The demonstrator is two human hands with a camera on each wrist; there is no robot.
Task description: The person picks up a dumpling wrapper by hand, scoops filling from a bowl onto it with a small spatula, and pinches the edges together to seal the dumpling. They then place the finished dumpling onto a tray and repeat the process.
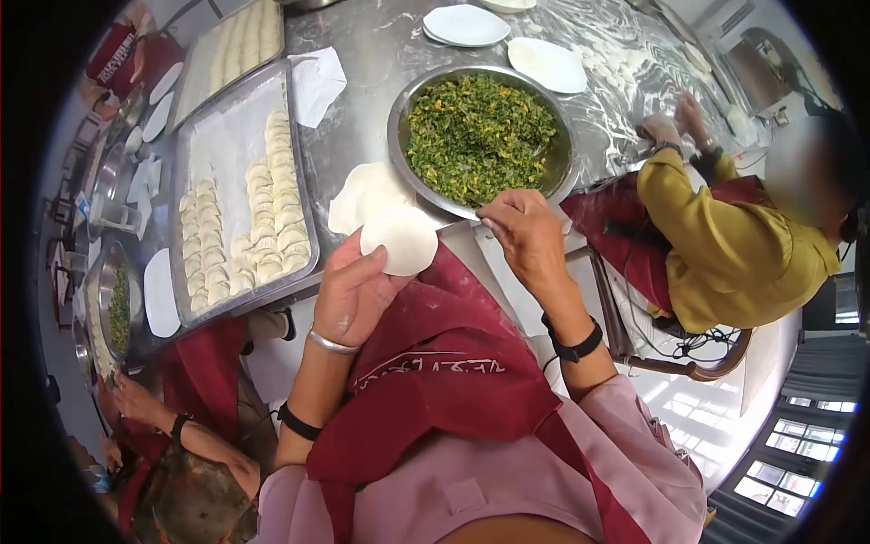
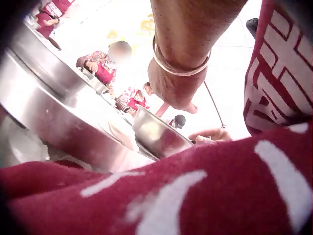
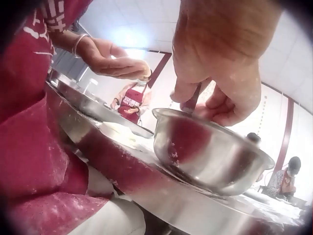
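Note:
A round white dumpling wrapper (image 1: 399, 239) lies across the fingers of my left hand (image 1: 355, 288), its edge under my thumb. At the near rim of a steel bowl (image 1: 395, 136), my right hand (image 1: 527, 238) has its fingers curled. They pinch a dark narrow handle (image 3: 191, 102), seen in the right wrist view; its lower end is hidden behind the bowl wall. Chopped green filling with yellow bits (image 1: 480, 136) fills the bowl. Beside the bowl lies a stack of pale wrappers (image 1: 370, 195). The left wrist view shows the back of my left hand (image 2: 177, 88), fingers hidden.
A metal tray (image 1: 313, 231) on the left carries rows of folded dumplings (image 1: 283, 190). Behind it stands another filled tray (image 1: 281, 32). White plates (image 1: 467, 25) and a floured area (image 1: 607, 82) lie beyond the bowl. A person in yellow sleeves (image 1: 725, 236) works at the right.

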